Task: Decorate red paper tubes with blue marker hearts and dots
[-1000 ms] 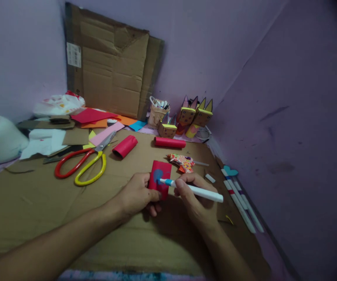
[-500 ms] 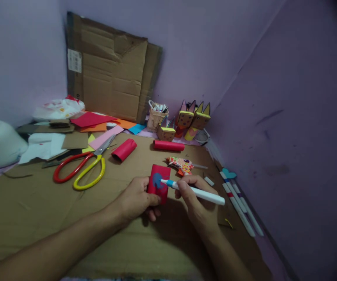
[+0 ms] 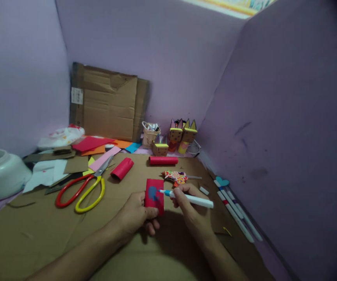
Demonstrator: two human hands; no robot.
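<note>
My left hand (image 3: 140, 212) is closed on a small red paper piece (image 3: 155, 185), thumb across its lower front; whether it is flat or a tube I cannot tell. A blue patch is coloured on its face. In my right hand (image 3: 193, 207) a white marker (image 3: 199, 200) with a blue collar is gripped, its tip at the red surface just right of the patch. Beyond the hands lie a glue gun (image 3: 176, 177) with a flowery cover and a red paper roll (image 3: 163, 160). Another red roll (image 3: 122, 169) rests near scissors (image 3: 93, 181) with red and yellow handles.
Several markers (image 3: 234, 214) and a blue paper heart (image 3: 222, 181) lie along the right wall. At the back stand cardboard figures with pointed ears (image 3: 182, 134), a pen basket (image 3: 150, 136) and cardboard sheets (image 3: 106, 105). Coloured paper (image 3: 93, 143) and a white pot (image 3: 2, 179) are at left.
The camera view has tilted up, so everything sits lower and more wall shows. The marker tip has moved from the blue patch toward the right side of the red piece.
</note>
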